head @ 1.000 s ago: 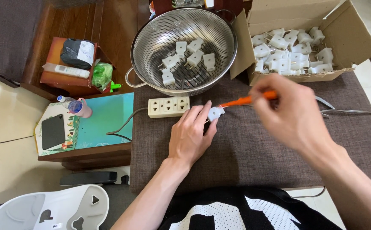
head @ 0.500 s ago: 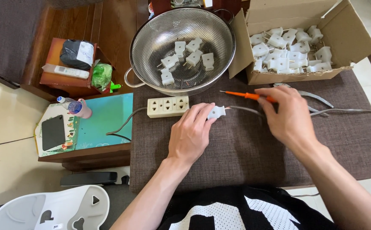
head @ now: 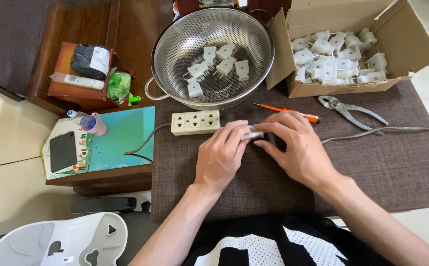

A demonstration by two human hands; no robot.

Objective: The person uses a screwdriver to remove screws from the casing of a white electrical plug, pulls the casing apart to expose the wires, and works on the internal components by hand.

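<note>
Both of my hands meet over a small white plug (head: 253, 133) on the brown cloth. My left hand (head: 222, 155) grips its left side and my right hand (head: 295, 145) pinches its right end, where a grey cable (head: 386, 131) runs off to the right. An orange-handled screwdriver (head: 288, 112) lies loose just beyond my right fingers. A cream power strip (head: 195, 122) sits left of the plug.
A steel colander (head: 167, 44) holds several white plugs. A cardboard box (head: 342, 86) at the right holds many more. Metal pliers (head: 349, 109) lie near the box. To the left stands a low wooden shelf with a remote, a bottle and a teal board (head: 121, 135).
My right hand has put the orange screwdriver down on the cloth and come back onto the plug. My left hand has stayed on the plug throughout.
</note>
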